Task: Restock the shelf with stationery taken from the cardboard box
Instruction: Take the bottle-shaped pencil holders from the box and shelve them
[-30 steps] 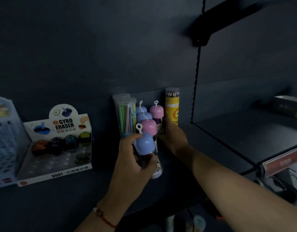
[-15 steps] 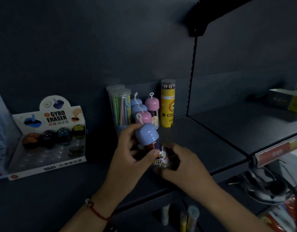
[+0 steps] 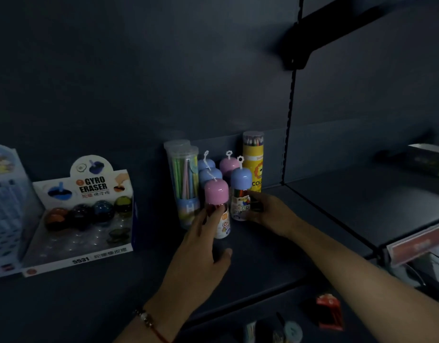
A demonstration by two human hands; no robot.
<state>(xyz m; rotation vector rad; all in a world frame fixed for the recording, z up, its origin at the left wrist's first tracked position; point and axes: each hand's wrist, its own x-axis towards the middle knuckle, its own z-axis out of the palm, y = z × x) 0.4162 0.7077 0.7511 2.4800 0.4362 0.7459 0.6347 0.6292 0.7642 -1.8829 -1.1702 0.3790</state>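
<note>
Gripping the blue-capped pencil tube [image 3: 240,194] low on its body, the right hand [image 3: 270,214] kept it upright on the shelf [image 3: 275,258], just at three o'clock of the pink-capped tube [image 3: 217,206]; the left hand [image 3: 201,253] lay released, fingertips touching that pink one; bare shelf ran from six o'clock to the front edge

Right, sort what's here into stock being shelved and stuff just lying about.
In the job:
blue-capped tube, right hand gripping it
pink-capped tube, left hand touching it
shelf

Lying about:
gyro eraser box
yellow pencil tube
</note>
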